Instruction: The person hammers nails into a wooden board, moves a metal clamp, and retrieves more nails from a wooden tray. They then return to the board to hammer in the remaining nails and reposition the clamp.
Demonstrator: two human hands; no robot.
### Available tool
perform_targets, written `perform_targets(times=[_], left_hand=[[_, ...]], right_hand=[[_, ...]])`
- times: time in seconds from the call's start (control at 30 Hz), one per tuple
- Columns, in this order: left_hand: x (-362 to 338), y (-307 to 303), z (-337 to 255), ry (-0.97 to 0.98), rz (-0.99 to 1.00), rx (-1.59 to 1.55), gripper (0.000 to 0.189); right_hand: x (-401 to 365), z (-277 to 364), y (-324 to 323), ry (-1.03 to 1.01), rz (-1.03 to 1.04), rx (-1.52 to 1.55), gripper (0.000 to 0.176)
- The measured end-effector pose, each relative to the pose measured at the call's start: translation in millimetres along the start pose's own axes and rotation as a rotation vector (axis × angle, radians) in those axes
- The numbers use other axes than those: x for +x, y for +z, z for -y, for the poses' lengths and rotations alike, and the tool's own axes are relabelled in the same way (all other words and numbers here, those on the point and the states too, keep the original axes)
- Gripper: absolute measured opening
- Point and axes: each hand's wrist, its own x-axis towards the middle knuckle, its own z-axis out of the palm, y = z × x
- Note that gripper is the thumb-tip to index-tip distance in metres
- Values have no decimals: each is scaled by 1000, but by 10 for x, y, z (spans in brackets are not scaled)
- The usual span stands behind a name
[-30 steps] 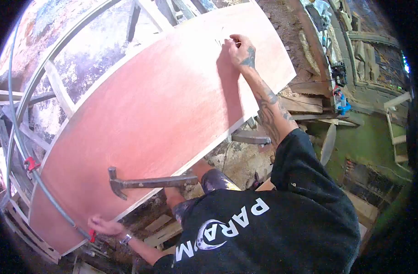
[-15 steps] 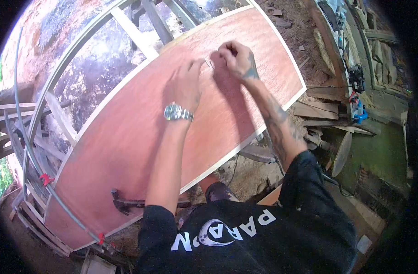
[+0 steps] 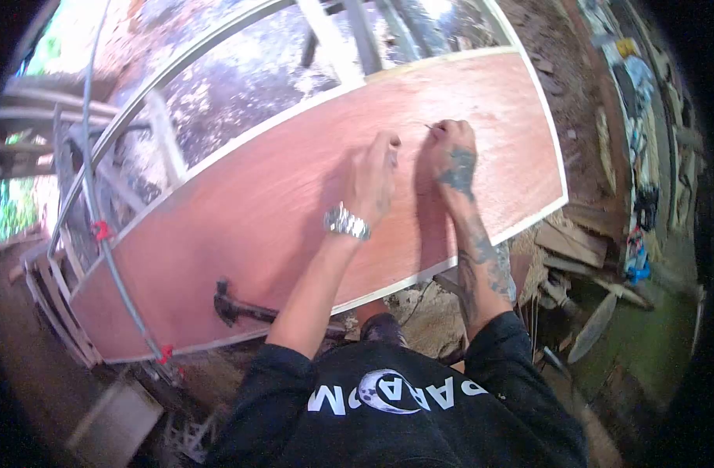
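Note:
A reddish-brown plywood panel (image 3: 294, 226) with a curved, pale-edged outline lies below my hands. My left hand (image 3: 372, 175), with a metal watch at its wrist, is over the middle of the panel. Its fingers are curled together; whatever is in them is hidden. To its right, my right hand (image 3: 454, 156) pinches a thin, dark nail (image 3: 429, 126) whose end sticks out to the left of the fingertips. Near the panel's front edge a black hammer (image 3: 232, 306) rests, its handle partly behind my left forearm.
A long metal bar clamp (image 3: 127, 292) with red parts crosses the panel's left end. Beyond the panel runs an open curved frame (image 3: 166, 78) with wooden crosspieces. Wood scraps (image 3: 579, 242) lie at the right, near a blue tool (image 3: 638, 269).
The view has swung, shifting the panel and hammer right in the picture. My right hand has turned, its fingertips now pointing left with the nail showing. My left fingers are more curled.

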Motion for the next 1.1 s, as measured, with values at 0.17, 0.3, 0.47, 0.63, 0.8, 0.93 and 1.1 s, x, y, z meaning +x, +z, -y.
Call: perform_targets(times=[0.17, 0.3, 0.47, 0.63, 0.8, 0.93, 1.1], left_hand=[[-1397, -691, 529, -264, -38, -523, 20], [-2587, -1428, 905, -324, -291, -649, 21], [-3942, -2283, 1667, -333, -541, -307, 17], [-5022, -2749, 2371, -437, -714, -2, 19], [-5839, -3363, 2382, -383, -826, 163, 21], [-5998, -3687, 2478, -525, -683, 706, 24], [-6193, -3755, 2897, -467, -778, 360, 24]], right_hand=[[-470, 713, -249, 93, 371, 334, 13], [-1551, 1835, -173, -307, 599, 504, 9], [-2909, 3371, 67, -840, 655, 460, 26], [-3555, 3926, 545, -936, 508, 251, 24], [-3612, 4038, 437, -914, 525, 188, 35], [-3791, 4087, 334, -795, 518, 189, 32], [-3870, 3808, 274, -595, 204, 169, 32]])
